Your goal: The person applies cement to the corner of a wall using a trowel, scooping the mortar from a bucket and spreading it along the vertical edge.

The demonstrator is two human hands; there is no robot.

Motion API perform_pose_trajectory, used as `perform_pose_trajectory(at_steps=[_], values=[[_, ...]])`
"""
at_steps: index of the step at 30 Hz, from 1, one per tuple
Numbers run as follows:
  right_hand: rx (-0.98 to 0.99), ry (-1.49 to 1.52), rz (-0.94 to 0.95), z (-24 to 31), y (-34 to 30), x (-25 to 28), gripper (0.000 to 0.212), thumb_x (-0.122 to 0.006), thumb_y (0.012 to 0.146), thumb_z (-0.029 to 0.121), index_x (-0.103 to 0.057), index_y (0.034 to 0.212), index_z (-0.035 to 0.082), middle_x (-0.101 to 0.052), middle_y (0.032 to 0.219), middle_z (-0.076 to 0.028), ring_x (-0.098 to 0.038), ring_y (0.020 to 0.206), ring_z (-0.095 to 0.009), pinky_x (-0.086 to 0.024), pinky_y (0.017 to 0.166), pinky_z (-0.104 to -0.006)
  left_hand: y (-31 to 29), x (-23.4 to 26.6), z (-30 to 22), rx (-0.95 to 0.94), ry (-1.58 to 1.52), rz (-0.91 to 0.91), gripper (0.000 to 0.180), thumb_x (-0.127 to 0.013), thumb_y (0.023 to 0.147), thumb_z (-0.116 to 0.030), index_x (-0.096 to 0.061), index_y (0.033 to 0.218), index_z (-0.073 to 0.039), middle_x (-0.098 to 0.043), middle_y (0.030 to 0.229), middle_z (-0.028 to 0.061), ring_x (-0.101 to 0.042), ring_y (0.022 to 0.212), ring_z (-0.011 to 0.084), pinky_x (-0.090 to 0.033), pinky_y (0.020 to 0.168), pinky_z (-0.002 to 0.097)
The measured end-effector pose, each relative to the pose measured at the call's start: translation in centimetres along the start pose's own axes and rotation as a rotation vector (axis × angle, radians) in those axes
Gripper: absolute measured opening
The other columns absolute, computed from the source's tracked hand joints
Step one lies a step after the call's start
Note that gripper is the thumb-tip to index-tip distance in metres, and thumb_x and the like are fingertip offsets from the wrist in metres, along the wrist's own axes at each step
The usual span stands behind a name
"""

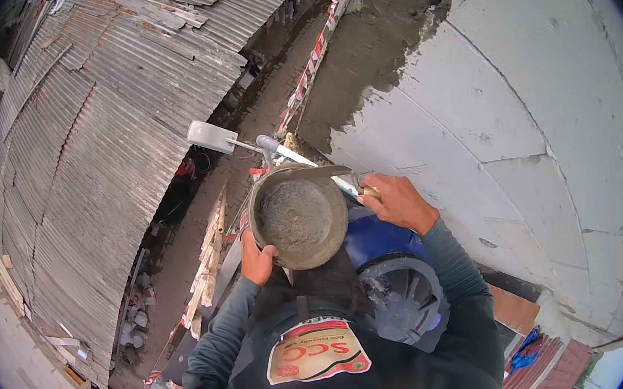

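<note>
A round pan (253, 215) of wet grey mortar (295, 214) is held up in front of my body. My left hand (256, 260) grips its near left rim, with the thumb over the edge. In my right hand (397, 201), closed round the wooden handle, is a trowel (323, 170); its blade lies across the pan's far rim. Beyond the pan, the block wall (483, 106) carries a coat of fresh dark mortar (361, 62) along its left edge, and the rest is bare pale block.
A blue drum (380, 237) and a dark bucket (404, 293) stand by my right side. A white lamp-like fixture (212, 137) on a pole juts out left of the pan. Red-and-white tape (311, 64) runs along a drop to a lower alley (202, 213). A corrugated roof (121, 111) lies left.
</note>
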State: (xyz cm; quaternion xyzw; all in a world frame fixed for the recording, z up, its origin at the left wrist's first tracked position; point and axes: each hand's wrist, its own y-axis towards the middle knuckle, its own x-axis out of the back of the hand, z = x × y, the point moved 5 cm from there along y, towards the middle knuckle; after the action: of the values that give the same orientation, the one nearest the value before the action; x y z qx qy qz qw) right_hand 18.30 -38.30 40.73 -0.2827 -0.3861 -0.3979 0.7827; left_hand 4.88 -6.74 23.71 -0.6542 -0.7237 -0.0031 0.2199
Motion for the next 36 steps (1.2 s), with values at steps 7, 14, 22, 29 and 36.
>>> perform_pose_trajectory(at_steps=[7, 14, 22, 29, 36], values=[[0.284, -0.438, 0.003, 1.7, 0.3, -11.6, 0.022, -0.065, 0.087, 0.017, -0.063, 0.094, -0.003, -0.067, 0.08, -0.019, -0.07, 0.071, -0.035, -0.054, 0.062, -0.0449, -0.4, -0.4, -1.8, 0.043, 0.053, 0.05, 0.054, -0.064, 0.073, -0.009, -0.052, 0.123, 0.007, -0.064, 0.116, 0.0272, -0.061, 0.109, 0.0414, -0.047, 0.098, 0.0443], [-0.091, 0.326, 0.582, 2.4, -1.3, -13.5, 0.038, -0.053, 0.106, 0.032, -0.061, 0.099, -0.004, -0.062, 0.073, -0.014, -0.065, 0.062, -0.026, -0.054, 0.061, -0.0407, -1.3, 0.4, -1.4, 0.065, 0.023, 0.046, 0.062, -0.065, 0.075, -0.009, -0.046, 0.131, 0.011, -0.053, 0.131, 0.0372, -0.054, 0.124, 0.0499, -0.04, 0.111, 0.0481], [-0.399, 0.521, 0.48, 0.9, -4.4, -11.3, 0.04, -0.051, 0.109, 0.034, -0.061, 0.097, -0.002, -0.062, 0.075, -0.008, -0.059, 0.057, -0.018, -0.049, 0.057, -0.0346, -2.1, 0.7, -2.7, 0.156, -0.046, 0.039, 0.049, -0.063, 0.079, -0.009, -0.046, 0.122, 0.004, -0.068, 0.11, 0.0315, -0.066, 0.106, 0.0465, -0.05, 0.095, 0.0471], [-0.465, 0.645, 0.568, 3.1, -3.7, -5.8, 0.038, -0.05, 0.111, 0.037, -0.061, 0.1, 0.002, -0.06, 0.076, -0.004, -0.058, 0.059, -0.012, -0.049, 0.056, -0.0302, -1.9, 1.0, -1.4, 0.166, -0.054, -0.001, 0.053, -0.063, 0.076, -0.007, -0.05, 0.126, 0.003, -0.068, 0.11, 0.0264, -0.066, 0.104, 0.0414, -0.051, 0.092, 0.0442], [-0.632, 1.208, 0.594, -2.3, 3.3, -0.4, 0.037, -0.051, 0.11, 0.04, -0.058, 0.108, 0.003, -0.056, 0.071, -0.001, -0.051, 0.046, -0.009, -0.044, 0.041, -0.0238, -1.7, 0.7, -2.2, 0.151, -0.02, 0.042, 0.055, -0.065, 0.081, -0.015, -0.045, 0.127, 0.007, -0.065, 0.117, 0.0382, -0.062, 0.113, 0.0553, -0.047, 0.099, 0.0517]])
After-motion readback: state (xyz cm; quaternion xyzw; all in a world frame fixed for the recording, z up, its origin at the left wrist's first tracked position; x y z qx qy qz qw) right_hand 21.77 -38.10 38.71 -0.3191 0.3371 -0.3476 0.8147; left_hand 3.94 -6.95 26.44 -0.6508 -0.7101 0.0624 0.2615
